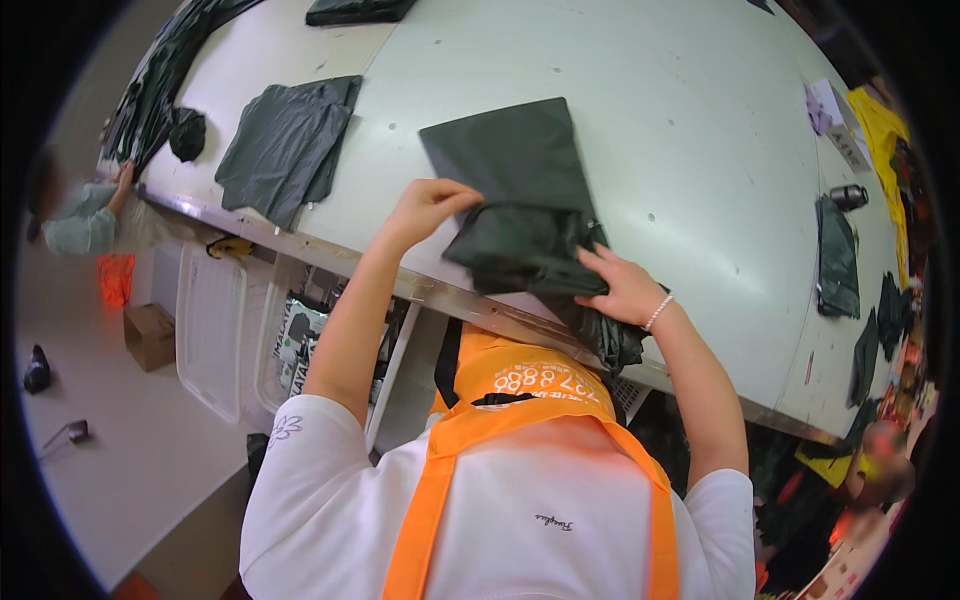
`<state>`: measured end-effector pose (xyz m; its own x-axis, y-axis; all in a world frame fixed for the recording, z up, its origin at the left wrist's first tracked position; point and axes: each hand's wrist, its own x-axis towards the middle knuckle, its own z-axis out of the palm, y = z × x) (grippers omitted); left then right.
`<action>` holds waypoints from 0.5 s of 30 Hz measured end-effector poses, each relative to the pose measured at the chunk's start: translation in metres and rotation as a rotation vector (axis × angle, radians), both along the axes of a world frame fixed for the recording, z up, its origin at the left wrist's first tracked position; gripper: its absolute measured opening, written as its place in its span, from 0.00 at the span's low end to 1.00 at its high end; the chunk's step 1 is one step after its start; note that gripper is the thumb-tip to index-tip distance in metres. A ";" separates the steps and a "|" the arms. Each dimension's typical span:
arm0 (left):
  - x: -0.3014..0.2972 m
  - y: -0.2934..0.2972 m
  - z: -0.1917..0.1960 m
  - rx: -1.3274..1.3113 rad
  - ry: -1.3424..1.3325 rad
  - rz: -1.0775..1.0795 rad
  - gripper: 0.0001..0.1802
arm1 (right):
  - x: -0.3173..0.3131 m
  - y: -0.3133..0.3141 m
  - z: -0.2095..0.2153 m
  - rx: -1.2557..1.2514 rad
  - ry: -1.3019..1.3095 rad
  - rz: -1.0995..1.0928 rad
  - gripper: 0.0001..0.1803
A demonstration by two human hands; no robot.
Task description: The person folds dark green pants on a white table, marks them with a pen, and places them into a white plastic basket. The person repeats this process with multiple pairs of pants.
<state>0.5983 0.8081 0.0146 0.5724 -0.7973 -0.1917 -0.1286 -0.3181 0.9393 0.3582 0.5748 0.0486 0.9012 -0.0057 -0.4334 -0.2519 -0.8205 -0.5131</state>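
A dark green-black garment [520, 190] lies partly folded on the white table [680, 130], its lower part bunched and hanging over the near metal edge. My left hand [430, 205] grips a folded edge of the garment at its left side. My right hand [625, 290], with a bead bracelet at the wrist, presses on the bunched lower part by the table edge. I wear a white shirt and an orange apron.
Another dark garment [285, 145] lies flat to the left, with more dark pieces [838, 255] at the right and far edges. Clear plastic bins [210, 330] stand on the floor under the table. A person [80, 215] is at the table's left end, another person [880, 455] at lower right.
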 end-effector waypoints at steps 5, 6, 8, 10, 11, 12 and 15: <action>-0.046 0.000 -0.058 0.001 0.165 0.304 0.30 | 0.022 -0.010 0.002 -0.001 -0.029 -0.181 0.38; -0.057 -0.020 -0.046 0.129 -0.006 0.263 0.25 | 0.024 -0.011 0.002 -0.029 -0.031 -0.176 0.38; -0.060 -0.038 -0.036 0.275 -0.278 0.245 0.21 | 0.026 -0.012 0.001 -0.084 -0.046 -0.168 0.38; -0.049 -0.048 -0.038 0.311 -0.474 0.301 0.19 | 0.026 -0.016 0.001 -0.151 -0.017 -0.149 0.38; -0.042 -0.043 -0.038 0.289 -0.389 0.328 0.17 | 0.025 -0.018 0.003 -0.184 -0.002 -0.142 0.38; -0.035 -0.036 -0.015 0.272 -0.306 0.345 0.15 | 0.022 -0.021 0.005 -0.232 0.013 -0.138 0.38; -0.067 -0.039 0.008 0.240 -0.518 0.334 0.13 | 0.016 -0.022 0.011 -0.264 0.065 -0.160 0.39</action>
